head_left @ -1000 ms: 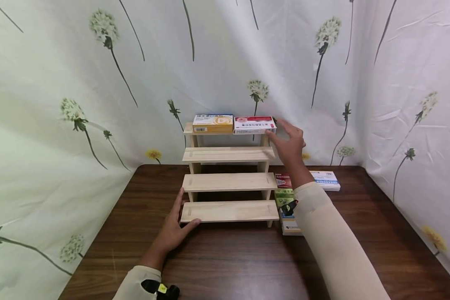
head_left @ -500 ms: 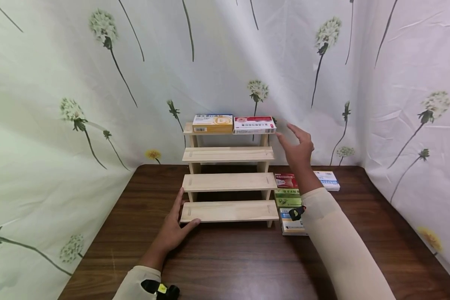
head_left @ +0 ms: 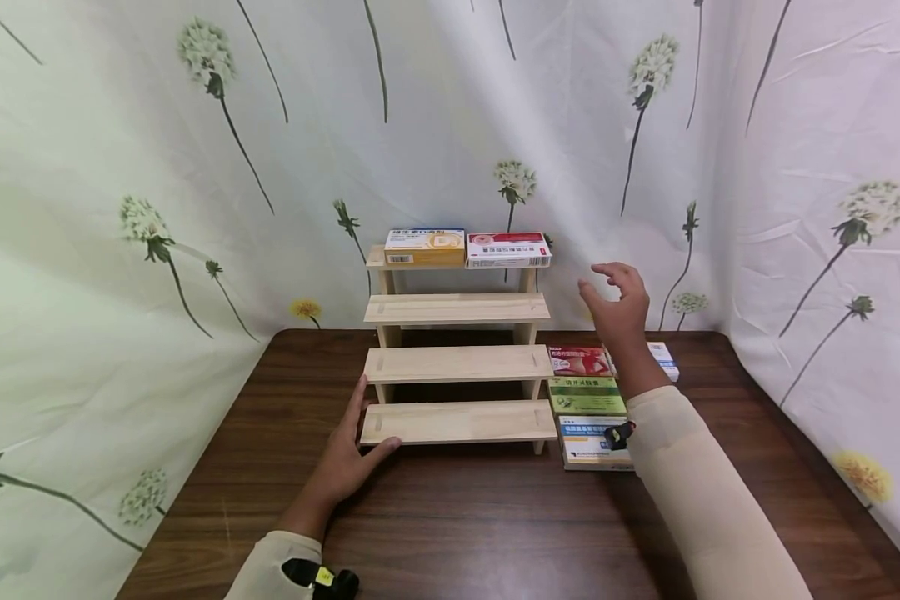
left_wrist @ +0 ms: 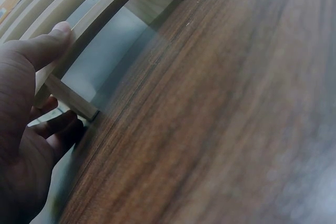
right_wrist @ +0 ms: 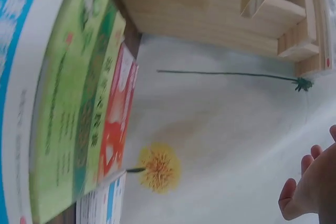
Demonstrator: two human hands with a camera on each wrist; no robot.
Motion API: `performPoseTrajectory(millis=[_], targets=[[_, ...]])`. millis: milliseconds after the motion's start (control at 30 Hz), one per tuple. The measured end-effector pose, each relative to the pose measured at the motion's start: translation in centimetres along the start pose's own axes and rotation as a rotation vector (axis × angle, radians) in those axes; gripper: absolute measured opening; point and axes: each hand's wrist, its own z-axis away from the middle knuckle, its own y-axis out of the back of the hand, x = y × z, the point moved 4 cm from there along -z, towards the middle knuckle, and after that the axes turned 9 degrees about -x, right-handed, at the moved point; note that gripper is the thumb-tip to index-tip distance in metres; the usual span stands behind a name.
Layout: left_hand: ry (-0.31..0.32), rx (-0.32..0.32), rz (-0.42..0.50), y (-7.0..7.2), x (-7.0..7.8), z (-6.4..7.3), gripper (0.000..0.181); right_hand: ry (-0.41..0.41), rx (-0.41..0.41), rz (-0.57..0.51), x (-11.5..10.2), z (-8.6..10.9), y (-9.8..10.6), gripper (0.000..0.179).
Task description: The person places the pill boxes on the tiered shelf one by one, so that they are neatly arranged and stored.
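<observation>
A four-step wooden display rack (head_left: 457,364) stands on the table. My left hand (head_left: 342,458) holds its lower left corner, thumb on top of the lowest step. In the left wrist view, the fingers (left_wrist: 60,124) curl in beside the rack's leg, under the step. On the top step a yellow-and-white medicine box (head_left: 425,254) and a red-and-white medicine box (head_left: 507,250) lie side by side. My right hand (head_left: 621,308) is in the air to their right, fingers loosely bent and holding nothing.
Right of the rack lie a red medicine box (head_left: 579,361), a green medicine box (head_left: 587,396) and a blue-and-white medicine box (head_left: 588,450). Another white box (head_left: 663,360) sits behind the right wrist. A dandelion-print curtain (head_left: 435,150) surrounds the dark wood table (head_left: 480,525).
My right hand has let go of the red-and-white medicine box and moved away to the right and slightly down. The left hand has stayed on the rack.
</observation>
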Motion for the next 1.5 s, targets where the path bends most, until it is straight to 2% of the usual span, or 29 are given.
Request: performPoseTrajectory(millis=[200,433,733,1033,1133,1333,1500], targets=[[0.009,0.008,-0.014,0.1,0.2,-0.1,0.117,0.003,-0.041,0.034,0.8,0.2,1.1,0.035],[0.018,0.001,-0.015,0.1,0.0,-0.1,0.117,-0.094,-0.086,0.083,2.9,0.7,2.8,0.042],[0.015,0.008,-0.01,0.1,-0.1,-0.2,0.116,-0.147,-0.194,0.133,5.6,2.0,4.8,0.046],[0.009,0.008,-0.013,0.0,-0.2,-0.1,0.116,-0.195,-0.374,0.226,7.6,2.7,6.6,0.066],[0.014,0.007,-0.013,0.0,-0.2,-0.1,0.116,-0.238,-0.418,0.259,8.0,2.8,6.9,0.075],[0.023,0.005,-0.022,0.0,-0.4,-0.1,0.116,-0.328,-0.47,0.367,8.8,3.0,7.5,0.091],[0.023,0.007,-0.025,0.0,-0.3,-0.1,0.116,-0.368,-0.489,0.418,9.7,3.0,8.0,0.097]])
